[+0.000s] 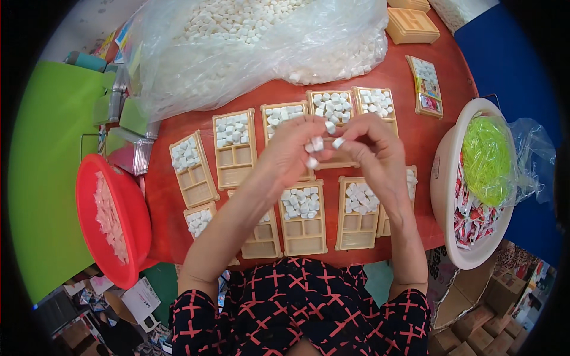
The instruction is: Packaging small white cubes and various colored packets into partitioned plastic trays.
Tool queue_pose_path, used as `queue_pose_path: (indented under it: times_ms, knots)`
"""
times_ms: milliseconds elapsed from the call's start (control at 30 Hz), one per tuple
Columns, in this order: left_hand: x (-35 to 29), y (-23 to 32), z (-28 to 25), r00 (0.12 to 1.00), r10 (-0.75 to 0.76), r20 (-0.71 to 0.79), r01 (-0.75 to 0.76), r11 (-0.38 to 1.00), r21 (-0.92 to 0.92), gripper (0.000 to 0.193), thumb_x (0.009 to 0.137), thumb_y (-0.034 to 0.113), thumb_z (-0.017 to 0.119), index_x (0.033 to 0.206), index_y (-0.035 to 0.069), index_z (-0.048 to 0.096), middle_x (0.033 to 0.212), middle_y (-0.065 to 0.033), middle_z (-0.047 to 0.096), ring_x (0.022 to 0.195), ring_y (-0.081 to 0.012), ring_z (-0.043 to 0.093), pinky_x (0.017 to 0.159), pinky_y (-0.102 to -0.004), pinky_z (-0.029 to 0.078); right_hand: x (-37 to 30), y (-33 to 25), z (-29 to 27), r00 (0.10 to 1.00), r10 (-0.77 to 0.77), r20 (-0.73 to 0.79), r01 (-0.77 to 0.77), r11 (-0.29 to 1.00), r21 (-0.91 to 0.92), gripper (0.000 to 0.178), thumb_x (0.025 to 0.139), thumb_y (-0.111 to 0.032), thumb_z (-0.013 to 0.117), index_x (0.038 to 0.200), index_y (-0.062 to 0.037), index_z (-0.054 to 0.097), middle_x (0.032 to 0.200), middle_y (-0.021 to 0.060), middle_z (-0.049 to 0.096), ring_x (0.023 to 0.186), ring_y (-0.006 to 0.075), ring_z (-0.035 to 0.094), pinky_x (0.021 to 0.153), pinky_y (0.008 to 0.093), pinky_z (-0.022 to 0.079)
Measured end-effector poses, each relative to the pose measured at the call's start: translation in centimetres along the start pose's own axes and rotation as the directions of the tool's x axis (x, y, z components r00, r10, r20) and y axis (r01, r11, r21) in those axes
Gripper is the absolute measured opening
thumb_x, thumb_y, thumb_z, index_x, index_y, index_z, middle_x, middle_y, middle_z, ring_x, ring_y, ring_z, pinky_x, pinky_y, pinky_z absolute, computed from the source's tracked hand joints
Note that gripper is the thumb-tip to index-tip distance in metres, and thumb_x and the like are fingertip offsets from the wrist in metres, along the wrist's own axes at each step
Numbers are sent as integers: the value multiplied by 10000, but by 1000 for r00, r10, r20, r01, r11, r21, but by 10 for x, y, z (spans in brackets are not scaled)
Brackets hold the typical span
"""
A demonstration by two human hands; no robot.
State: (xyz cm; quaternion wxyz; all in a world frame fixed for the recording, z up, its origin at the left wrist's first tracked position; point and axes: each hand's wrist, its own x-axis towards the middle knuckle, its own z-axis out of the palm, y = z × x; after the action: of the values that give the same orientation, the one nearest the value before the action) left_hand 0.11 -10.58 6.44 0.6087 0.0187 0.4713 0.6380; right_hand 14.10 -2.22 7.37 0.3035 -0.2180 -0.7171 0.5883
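Over the middle of the table, my left hand (291, 148) is closed around several small white marshmallows (317, 143) that show at its fingertips. My right hand (375, 145) pinches a single marshmallow (338, 143) between thumb and finger, close to the left. Beneath and around both hands stand two rows of beige compartment trays (236, 177). Marshmallows fill the large far compartment of the trays I can see into, such as the near middle tray (304, 245); their visible smaller compartments hold nothing. My hands and forearms hide parts of several trays.
A large clear bag of marshmallows (249, 65) lies across the far side. One filled tray (426, 86) and stacked beige trays (412, 25) sit far right. A red basin (141, 222) of pale pink pieces stands left, a white basin (442, 178) with green strands and wrapped packets right.
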Motion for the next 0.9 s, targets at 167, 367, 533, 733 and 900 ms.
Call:
queue_pose_path:
  times_ms: [167, 367, 533, 733, 900]
  knots:
    - [-4, -13, 6, 963, -266, 30, 249, 850, -464, 167, 869, 102, 551, 987, -15, 555, 884, -147, 628, 679, -222, 635, 475, -219, 535, 28, 16, -30, 989, 111, -100, -128, 974, -188, 68, 794, 7, 576, 858, 0, 597, 817, 23, 552, 698, 97, 532, 608, 241, 420]
    - [6, -14, -11, 981, -154, 119, 191, 877, -440, 190, 882, 150, 578, 1005, 7, 559, 888, -140, 625, 703, -196, 620, 506, -205, 520, 50, 43, -46, 993, -107, -44, 23, 553, -833, 130, 763, -36, 619, 892, -26, 631, 796, 85, 561, 656, 187, 554, 591, 297, 425]
    - [-4, -15, 2, 991, -133, 0, 126, 940, -316, 203, 894, 171, 556, 1001, 0, 573, 853, -86, 618, 750, -170, 609, 661, -270, 540, 43, 27, -37, 991, -60, -117, -37, 728, -685, 110, 757, 17, 616, 864, -9, 614, 782, 65, 570, 674, 140, 558, 595, 268, 423]
    - [2, -20, 4, 994, -108, -5, 97, 909, -404, 195, 908, 167, 542, 1004, 0, 571, 931, -128, 627, 824, -236, 640, 691, -304, 562, 32, 3, -5, 986, 117, 122, -99, 984, -148, 68, 771, 53, 600, 827, 17, 615, 783, 22, 563, 718, 90, 539, 595, 237, 432]
    - [-10, -16, -6, 990, -101, -100, 59, 932, -358, 211, 925, 193, 520, 1012, 4, 556, 940, -133, 628, 817, -220, 639, 689, -304, 558, 45, 19, 5, 990, -54, 132, 134, 669, -731, 114, 746, -32, 639, 857, -58, 653, 793, 68, 584, 684, 211, 604, 592, 314, 465]
